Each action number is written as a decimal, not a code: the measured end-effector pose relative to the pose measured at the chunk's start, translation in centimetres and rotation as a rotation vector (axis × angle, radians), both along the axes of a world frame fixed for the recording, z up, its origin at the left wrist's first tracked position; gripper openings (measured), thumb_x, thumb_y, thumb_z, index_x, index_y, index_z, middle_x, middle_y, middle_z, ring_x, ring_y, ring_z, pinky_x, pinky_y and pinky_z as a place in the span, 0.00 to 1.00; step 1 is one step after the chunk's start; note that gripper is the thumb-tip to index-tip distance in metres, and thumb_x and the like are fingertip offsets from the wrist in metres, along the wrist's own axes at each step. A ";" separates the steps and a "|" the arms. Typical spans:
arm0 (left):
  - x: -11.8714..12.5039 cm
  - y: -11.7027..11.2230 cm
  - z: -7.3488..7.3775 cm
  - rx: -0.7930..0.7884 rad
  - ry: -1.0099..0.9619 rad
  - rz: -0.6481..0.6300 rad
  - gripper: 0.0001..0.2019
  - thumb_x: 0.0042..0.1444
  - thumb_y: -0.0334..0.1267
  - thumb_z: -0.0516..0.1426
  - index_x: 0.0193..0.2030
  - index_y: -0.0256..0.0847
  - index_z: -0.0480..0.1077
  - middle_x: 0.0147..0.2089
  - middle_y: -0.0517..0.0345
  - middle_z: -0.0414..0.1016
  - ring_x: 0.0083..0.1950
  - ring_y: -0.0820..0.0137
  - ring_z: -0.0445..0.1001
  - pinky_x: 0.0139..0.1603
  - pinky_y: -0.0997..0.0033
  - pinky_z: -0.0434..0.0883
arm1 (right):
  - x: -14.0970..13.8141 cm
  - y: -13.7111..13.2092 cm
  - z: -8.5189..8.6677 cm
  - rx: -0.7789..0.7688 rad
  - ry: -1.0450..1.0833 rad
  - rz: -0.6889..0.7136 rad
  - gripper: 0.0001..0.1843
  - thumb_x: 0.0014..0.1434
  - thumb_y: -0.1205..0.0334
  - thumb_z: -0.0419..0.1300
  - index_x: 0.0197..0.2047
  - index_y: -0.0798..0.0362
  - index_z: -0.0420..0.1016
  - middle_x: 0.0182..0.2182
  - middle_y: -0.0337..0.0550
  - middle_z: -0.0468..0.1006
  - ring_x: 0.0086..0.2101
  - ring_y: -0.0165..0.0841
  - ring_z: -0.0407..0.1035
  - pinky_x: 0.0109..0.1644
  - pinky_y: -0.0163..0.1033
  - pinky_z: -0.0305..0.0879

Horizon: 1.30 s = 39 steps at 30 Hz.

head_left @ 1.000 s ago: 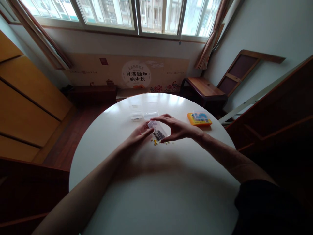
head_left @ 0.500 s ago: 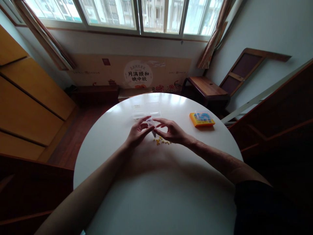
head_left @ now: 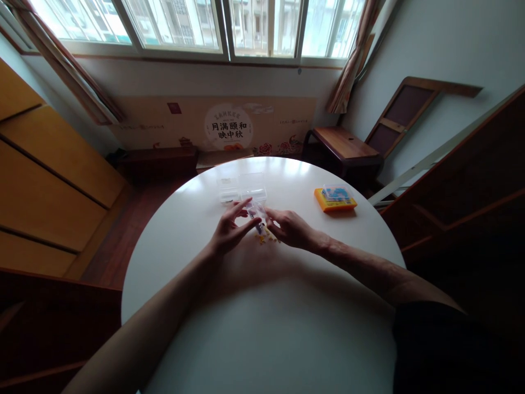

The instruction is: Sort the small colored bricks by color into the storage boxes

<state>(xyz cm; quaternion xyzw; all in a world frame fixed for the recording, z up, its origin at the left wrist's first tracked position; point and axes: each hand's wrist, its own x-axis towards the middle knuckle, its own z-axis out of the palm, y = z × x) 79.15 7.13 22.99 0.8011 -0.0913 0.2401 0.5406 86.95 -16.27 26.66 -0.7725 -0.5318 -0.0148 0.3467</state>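
Between thumb and fingers, my left hand [head_left: 232, 227] grips a small clear plastic box [head_left: 255, 214], held tilted above the white table [head_left: 262, 328]. Something dark shows at its lower end. My right hand [head_left: 290, 227] is closed at the box's right side, its fingers on a clear flap that looks like the lid, now swung away from the body. Small yellow pieces [head_left: 262, 239] lie scattered on the table just below the box, partly hidden by it and by my right hand. Behind my left hand sits an open clear plastic case [head_left: 253, 180].
At the table's right lies an orange box [head_left: 336, 207] with a clear case of blue contents [head_left: 337, 192] on top. Beyond the table stand a wooden stool [head_left: 346, 143] and a long printed carton [head_left: 287, 112] under the window.
The small box has gone from looking closed to having its lid swung open. My right hand has turned and lowered slightly beside it. The whole view has shifted a little.
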 end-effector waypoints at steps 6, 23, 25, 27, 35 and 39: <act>0.1 0.9 1.3 0.156 -0.054 -0.123 0.42 0.59 0.51 0.75 0.76 0.45 0.68 0.65 0.41 0.79 0.61 0.53 0.83 0.68 0.44 0.80 | 1.8 -1.6 -1.1 0.188 0.199 0.025 0.24 0.70 0.66 0.59 0.68 0.51 0.73 0.57 0.50 0.87 0.51 0.40 0.85 0.58 0.46 0.82; -0.2 0.7 6.0 0.527 -0.064 -0.329 0.35 0.62 0.50 0.72 0.74 0.48 0.72 0.69 0.45 0.80 0.68 0.52 0.81 0.73 0.48 0.77 | 3.3 -4.0 -1.9 0.159 0.167 -0.094 0.16 0.67 0.67 0.59 0.56 0.49 0.78 0.45 0.43 0.88 0.42 0.37 0.83 0.45 0.40 0.78; -0.1 0.6 6.6 0.576 -0.027 -0.340 0.35 0.63 0.51 0.72 0.75 0.49 0.72 0.70 0.47 0.79 0.69 0.51 0.80 0.73 0.47 0.76 | 3.3 -4.1 -1.9 0.152 0.152 -0.113 0.15 0.67 0.66 0.58 0.55 0.49 0.78 0.43 0.42 0.87 0.38 0.36 0.82 0.43 0.39 0.77; 0.0 0.5 7.1 0.595 -0.002 -0.348 0.35 0.63 0.50 0.72 0.75 0.51 0.72 0.70 0.48 0.79 0.68 0.51 0.81 0.73 0.46 0.77 | 3.3 -4.1 -1.8 0.147 0.149 -0.128 0.15 0.68 0.66 0.58 0.55 0.49 0.78 0.42 0.42 0.87 0.37 0.36 0.81 0.42 0.39 0.76; 0.0 0.0 7.9 0.482 -0.028 -0.331 0.34 0.61 0.49 0.73 0.73 0.50 0.74 0.70 0.48 0.79 0.70 0.50 0.79 0.75 0.45 0.75 | 3.8 -4.2 -1.0 0.239 0.138 -0.185 0.11 0.72 0.59 0.60 0.54 0.49 0.80 0.43 0.44 0.88 0.42 0.40 0.83 0.48 0.44 0.80; 0.7 -0.3 6.2 0.138 -0.082 -0.305 0.37 0.61 0.48 0.74 0.74 0.47 0.69 0.73 0.43 0.75 0.73 0.51 0.76 0.78 0.42 0.72 | 4.8 -3.2 -1.0 0.373 0.301 -0.175 0.16 0.73 0.46 0.64 0.49 0.50 0.80 0.46 0.45 0.88 0.47 0.40 0.84 0.59 0.50 0.81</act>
